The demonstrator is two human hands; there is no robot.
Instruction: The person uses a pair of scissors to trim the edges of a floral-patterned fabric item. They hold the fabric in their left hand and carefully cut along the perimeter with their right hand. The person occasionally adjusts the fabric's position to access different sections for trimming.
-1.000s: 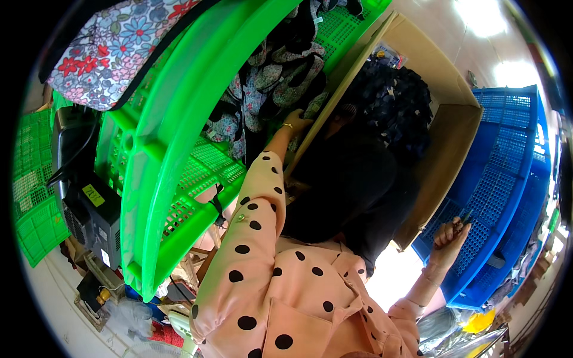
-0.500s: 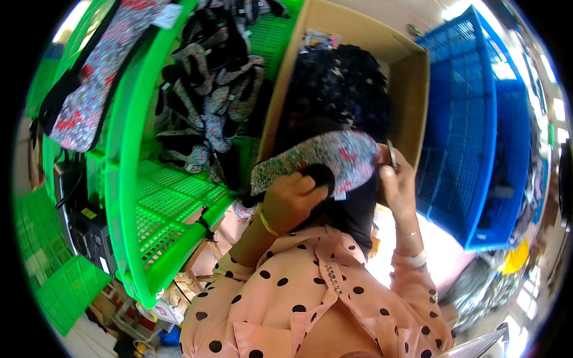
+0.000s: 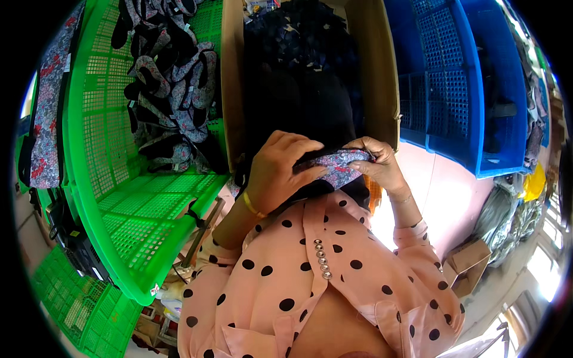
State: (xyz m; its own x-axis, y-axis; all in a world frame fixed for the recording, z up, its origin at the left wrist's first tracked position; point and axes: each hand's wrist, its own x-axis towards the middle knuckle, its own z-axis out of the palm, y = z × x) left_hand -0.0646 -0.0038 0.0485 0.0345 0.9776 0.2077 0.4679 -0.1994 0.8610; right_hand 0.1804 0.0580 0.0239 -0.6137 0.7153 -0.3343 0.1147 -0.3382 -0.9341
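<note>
A floral sock [image 3: 340,163] in grey, red and blue with black parts lies bunched across my lap. At its right end, my right hand [image 3: 377,166] pinches it, thumb in front and fingers behind. My left hand [image 3: 276,168], with a yellow band at the wrist, grips its left side, the thumb lying along the patterned fabric. The left fingers curl over black cloth, and their exact hold is partly hidden. No cutting tool shows in the right hand now.
A green crate [image 3: 113,224] on the left holds many similar floral and black socks [image 3: 179,89]; another sock [image 3: 48,113] hangs over its outer side. Ahead stands a cardboard box [image 3: 382,65] with dark scraps [image 3: 298,36]. Blue crates [image 3: 439,89] stand on the right.
The sock has gone from stretched out flat to bunched and lower, nearer my body. A metal blade seen at my right hand is out of sight. My view has shifted.
</note>
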